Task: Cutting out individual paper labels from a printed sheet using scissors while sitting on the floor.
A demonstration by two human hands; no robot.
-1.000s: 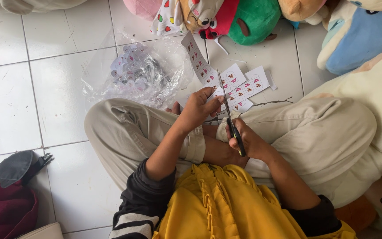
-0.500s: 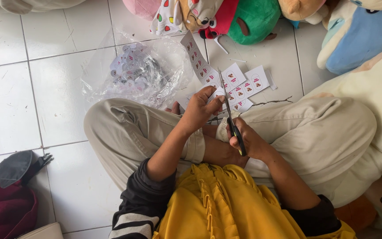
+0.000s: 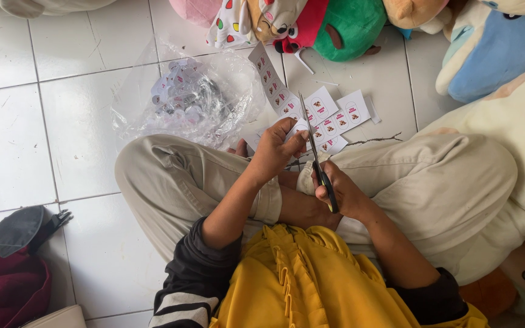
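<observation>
Scissors [image 3: 316,159] sit in the right hand [image 3: 341,193], fingers curled through the dark handles, blades pointing away from the body and nearly closed over the paper. That wrist rests on the crossed legs, forearm angling up from the lower right. The left hand [image 3: 273,149] reaches forward from a bent elbow, thumb and fingertips pinching the edge of a strip of printed labels [image 3: 277,91] that runs up and left across the white tiled floor [image 3: 80,121]. The blades meet the strip just beside the left fingertips. More cut label cards [image 3: 344,115] lie on the tiles just beyond the knees. A crumpled clear plastic bag [image 3: 189,100] holding small pieces sits to the left, and plush toys [image 3: 335,24] crowd the top edge.
</observation>
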